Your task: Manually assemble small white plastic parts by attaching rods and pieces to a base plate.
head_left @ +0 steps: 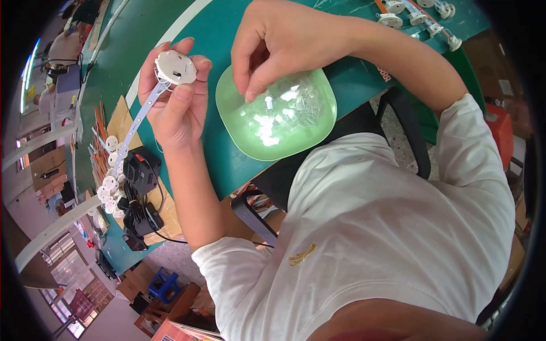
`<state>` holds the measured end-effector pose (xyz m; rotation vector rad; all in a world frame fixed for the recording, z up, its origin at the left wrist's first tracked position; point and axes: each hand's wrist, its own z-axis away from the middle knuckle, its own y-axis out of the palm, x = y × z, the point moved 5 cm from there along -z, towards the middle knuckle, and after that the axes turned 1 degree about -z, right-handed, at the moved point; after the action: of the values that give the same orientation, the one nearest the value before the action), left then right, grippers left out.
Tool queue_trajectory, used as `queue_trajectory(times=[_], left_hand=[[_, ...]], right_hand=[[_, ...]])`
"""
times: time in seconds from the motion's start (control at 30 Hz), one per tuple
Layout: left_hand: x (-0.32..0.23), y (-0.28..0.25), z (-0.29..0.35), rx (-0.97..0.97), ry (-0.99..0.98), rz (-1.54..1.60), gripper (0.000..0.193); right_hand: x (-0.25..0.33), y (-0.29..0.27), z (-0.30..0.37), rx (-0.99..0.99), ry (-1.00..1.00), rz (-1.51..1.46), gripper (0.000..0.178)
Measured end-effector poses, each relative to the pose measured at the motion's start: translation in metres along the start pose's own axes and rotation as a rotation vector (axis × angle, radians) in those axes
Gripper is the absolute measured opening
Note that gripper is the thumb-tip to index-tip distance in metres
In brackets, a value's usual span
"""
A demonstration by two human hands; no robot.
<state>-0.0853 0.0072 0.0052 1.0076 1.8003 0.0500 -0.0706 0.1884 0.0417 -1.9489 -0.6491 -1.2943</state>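
Observation:
A round white plastic cap (175, 67) with a small dark slot sits between the thumb and fingers of my left hand (181, 111). From the cap a narrow LED strip (141, 115) runs down and left toward a cluster of similar white caps. My right hand (272, 54) is over a light green bowl (234, 129), its thumb and fingertips pinched together at the bowl's far left. What the pinch holds, if anything, is too small to make out. Inside the bowl lie many small clear plastic pieces (307, 105), some shining brightly.
Several white caps (108, 190) lie at the left beside a black power adapter (142, 170) with cables and a cardboard sheet (119, 122). More capped strips (435, 28) rest on the green table (207, 165) at the far right. A black chair armrest (406, 131) stands at the right.

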Motion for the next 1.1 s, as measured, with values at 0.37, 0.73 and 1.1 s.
queue_trajectory(times=[0.37,0.73,1.1], left_hand=[[0.005,0.006,0.001,-0.089,-0.024,-0.099,0.058],[0.006,0.007,0.002,-0.060,-0.051,-0.110,0.058],[0.007,0.009,-0.001,-0.036,-0.074,-0.127,0.057]], right_hand=[[-0.008,-0.005,-0.005,-0.169,0.019,-0.379,0.008],[-0.010,-0.012,-0.005,-0.303,-0.113,-0.218,0.007],[0.033,-0.011,0.015,-0.669,-0.572,0.856,0.011]])
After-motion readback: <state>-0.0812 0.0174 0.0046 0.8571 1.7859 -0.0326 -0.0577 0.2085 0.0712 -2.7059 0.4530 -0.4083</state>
